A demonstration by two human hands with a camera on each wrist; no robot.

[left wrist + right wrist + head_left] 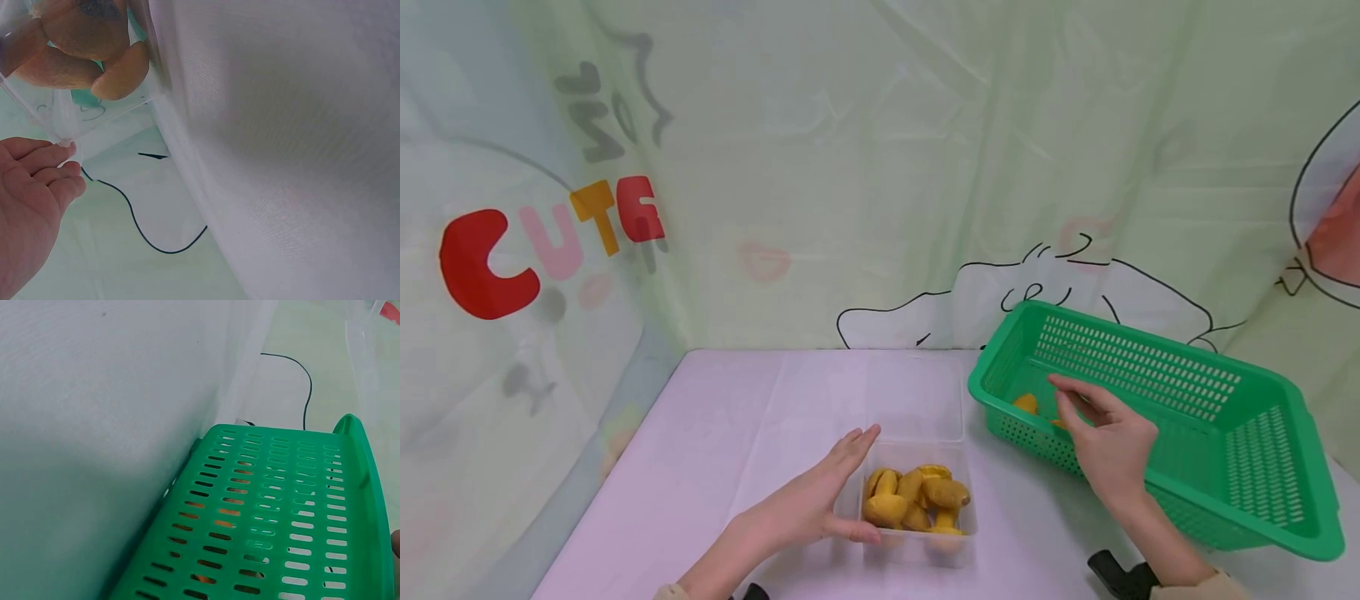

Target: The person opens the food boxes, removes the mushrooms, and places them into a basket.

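Note:
A clear plastic box (917, 550) on the table holds several yellow-brown mushrooms (917, 500), seen from the side in the left wrist view as brown rounded caps (87, 28). My left hand (808, 504) is spread along the box's left side, thumb by the front rim and straight fingers near the far corner. Over the near left part of a green basket (1195, 433) is my right hand (1112, 446), thumb and forefinger bent with a gap between them and nothing visible there. Below it in the basket lie orange-yellow pieces (1026, 404), partly hidden by the rim and hand.
Behind the box lies its flat clear lid (917, 408). The table has a pale cover (737, 442). A printed curtain (812, 167) hangs at the back and left. The basket's slotted wall (250, 512) fills much of the right wrist view.

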